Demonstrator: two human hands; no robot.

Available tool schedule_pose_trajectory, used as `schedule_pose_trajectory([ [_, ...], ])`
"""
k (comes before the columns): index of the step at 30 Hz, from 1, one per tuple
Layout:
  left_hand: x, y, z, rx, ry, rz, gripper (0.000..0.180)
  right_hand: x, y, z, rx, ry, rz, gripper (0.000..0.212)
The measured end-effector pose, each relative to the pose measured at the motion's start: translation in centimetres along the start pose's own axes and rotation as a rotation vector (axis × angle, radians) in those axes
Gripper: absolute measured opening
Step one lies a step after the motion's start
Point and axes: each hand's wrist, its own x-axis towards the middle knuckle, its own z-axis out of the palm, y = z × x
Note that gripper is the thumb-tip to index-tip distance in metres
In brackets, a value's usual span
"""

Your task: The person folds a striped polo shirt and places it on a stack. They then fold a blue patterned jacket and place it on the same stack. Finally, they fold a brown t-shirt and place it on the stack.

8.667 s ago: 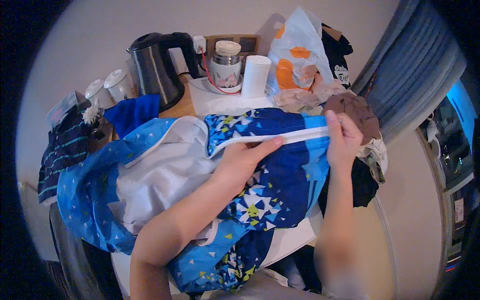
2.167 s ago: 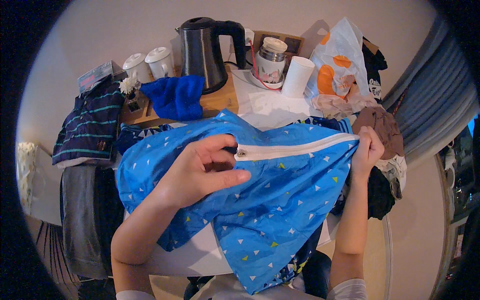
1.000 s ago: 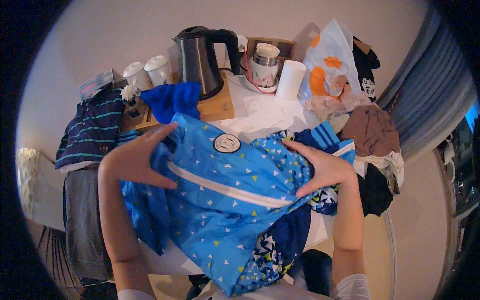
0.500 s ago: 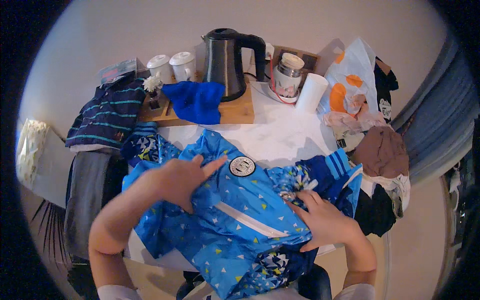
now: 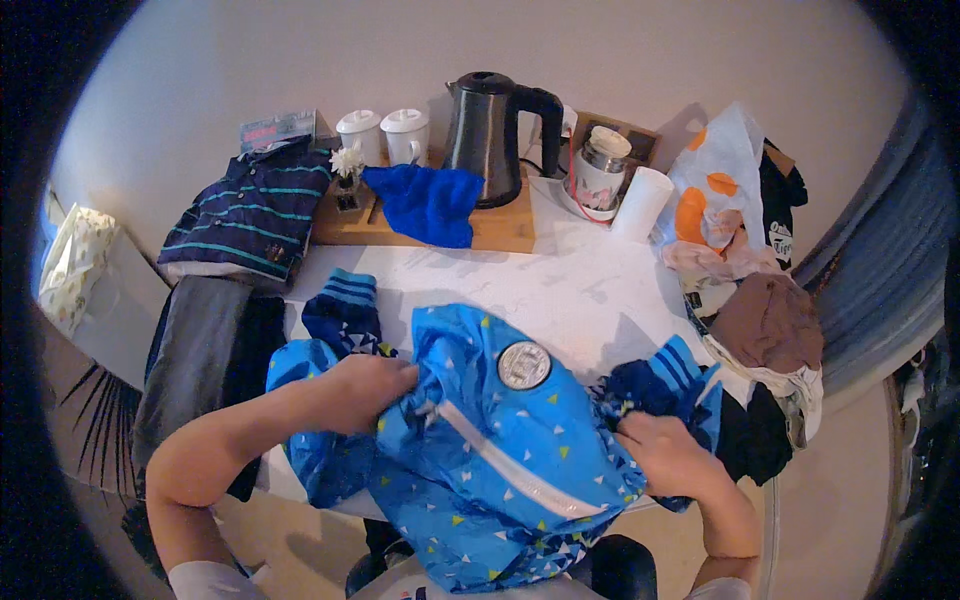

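A bright blue jacket [image 5: 540, 440] with small triangle print, a white zip and a round badge lies over the front edge of the table, its lower part hanging toward me. My left hand [image 5: 372, 392] is closed on the fabric at the jacket's left side, fingers partly hidden and a little blurred. On the other side my right hand [image 5: 668, 452] grips the jacket's right edge, near the dark blue sleeve [image 5: 655, 385]. The other sleeve, with a striped cuff [image 5: 345, 292], points away from me beyond my left hand.
Folded striped shirt [image 5: 245, 215] and grey trousers [image 5: 195, 355] lie at left. Behind stand a kettle [image 5: 487, 140], white lidded cups [image 5: 405, 135] and a blue cloth [image 5: 425, 205] on a wooden tray [image 5: 510, 230]. At right are a jar [image 5: 600, 175], paper roll [image 5: 642, 203], plastic bag [image 5: 710, 185] and brown garment [image 5: 768, 320].
Both hands have gone from spread fingers to closed on the jacket. The jacket has been drawn toward me and bunched, and its left sleeve now lies more exposed. The whole view has shifted slightly.
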Motion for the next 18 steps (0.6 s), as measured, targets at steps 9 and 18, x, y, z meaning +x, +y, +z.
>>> schedule_pose_trajectory([
  [9,-3.3,-0.6,-16.5,0.79,1.402,-0.128,0.029,3.5,5.2,-7.4,-0.62,1.173,0.031,0.016],
  [18,-5.3,-1.1,-5.2,0.852,0.673,0.145,0.049,1.5,7.9,4.4,-0.351,0.692,-0.039,0.025],
])
